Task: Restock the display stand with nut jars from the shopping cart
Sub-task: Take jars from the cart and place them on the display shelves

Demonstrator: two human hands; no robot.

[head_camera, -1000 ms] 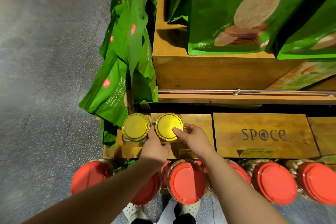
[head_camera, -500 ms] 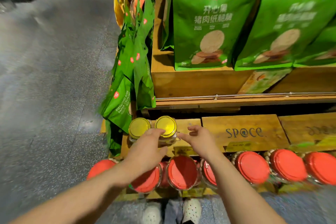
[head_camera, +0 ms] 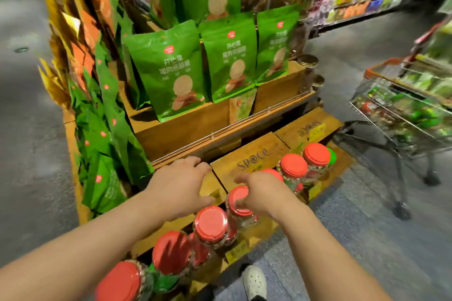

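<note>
Clear nut jars with red lids (head_camera: 210, 223) stand upright in a row along the front ledge of my wooden display stand (head_camera: 247, 154), green pouches stacked above; the wire shopping cart (head_camera: 401, 115), orange-handled and loaded, waits to my right.

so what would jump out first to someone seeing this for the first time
The row of red-lidded nut jars along the low front edge of the wooden display stand catches the eye first, with the left hand and right hand hovering just above them, holding nothing. Next come the big green snack bags standing on the upper tier. At the right edge sits the loaded shopping cart, blurred.
</note>
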